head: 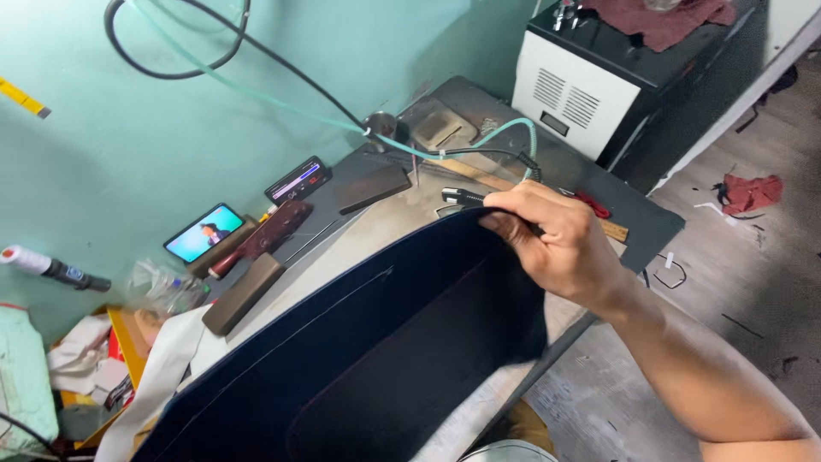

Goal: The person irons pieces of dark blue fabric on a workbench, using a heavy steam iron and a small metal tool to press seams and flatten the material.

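Note:
My right hand (564, 244) reaches in from the lower right and is closed around a black pen-like tool (462, 198), whose silver tip points left. A black cable and a pale green hose (256, 90) run from the tool up the wall. The fingers also rest on the top rim of a large dark navy bag (385, 342). The bag stands open on the workbench (658, 222) and fills the lower middle of the view. My left hand is out of sight.
A phone (203, 232) playing a video leans on the teal wall, beside a second small screen (297, 180), a dark slab (374, 188) and a wooden block (244, 293). A white and black machine (581, 94) with a red cloth (658, 21) stands far right. Clutter lies lower left.

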